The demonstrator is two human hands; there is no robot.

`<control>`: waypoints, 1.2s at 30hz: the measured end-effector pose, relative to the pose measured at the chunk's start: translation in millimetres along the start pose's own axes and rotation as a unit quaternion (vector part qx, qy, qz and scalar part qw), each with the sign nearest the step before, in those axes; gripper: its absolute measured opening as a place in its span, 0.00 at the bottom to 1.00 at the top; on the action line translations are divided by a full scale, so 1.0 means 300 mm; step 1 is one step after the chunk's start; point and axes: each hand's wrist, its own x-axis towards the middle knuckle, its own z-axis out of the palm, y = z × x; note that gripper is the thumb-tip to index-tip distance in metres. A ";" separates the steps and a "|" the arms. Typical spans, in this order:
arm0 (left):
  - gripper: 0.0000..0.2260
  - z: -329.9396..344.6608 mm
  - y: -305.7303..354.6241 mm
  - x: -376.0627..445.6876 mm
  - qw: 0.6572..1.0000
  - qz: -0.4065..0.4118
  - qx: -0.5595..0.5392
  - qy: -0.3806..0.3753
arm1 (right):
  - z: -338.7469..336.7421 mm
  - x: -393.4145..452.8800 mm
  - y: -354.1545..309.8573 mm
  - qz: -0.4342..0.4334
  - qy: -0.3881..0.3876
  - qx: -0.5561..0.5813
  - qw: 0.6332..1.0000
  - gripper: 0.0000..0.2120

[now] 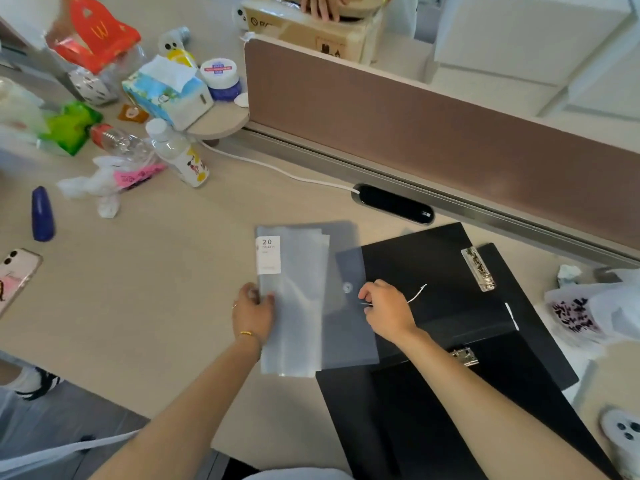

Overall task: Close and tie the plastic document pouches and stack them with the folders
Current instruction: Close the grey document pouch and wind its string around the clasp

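A translucent plastic document pouch [301,306] lies on the desk with its flap folded over to the right, overlapping the black folders [450,306]. A round button [347,288] sits on the flap. My left hand [254,311] presses on the pouch's left edge, below a white "20" label [268,255]. My right hand [384,308] pinches the white tie string [417,294] just right of the button; the string's loose end curls up to the right. The black folders lie open, metal clips [479,269] showing.
A brown partition [450,133] runs along the desk's far side with a black cable port [393,203]. Bottles, a tissue box [166,93] and wrappers crowd the upper left. Phones lie at the left edge [14,278] and lower right [623,438]. Another person's hand [320,6] rests on a box beyond.
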 end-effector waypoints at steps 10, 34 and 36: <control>0.10 -0.027 0.001 0.037 0.999 0.013 -0.040 -0.029 | -0.037 -0.025 0.069 -0.056 0.005 -0.088 0.995 0.10; 0.17 -0.396 0.035 0.230 0.989 0.096 0.007 0.117 | 0.100 0.126 -0.280 -0.066 -0.140 -0.112 0.982 0.10; 0.23 -0.397 -0.003 0.253 0.975 0.164 0.092 0.121 | 0.099 0.143 -0.281 -0.028 -0.153 -0.058 0.986 0.14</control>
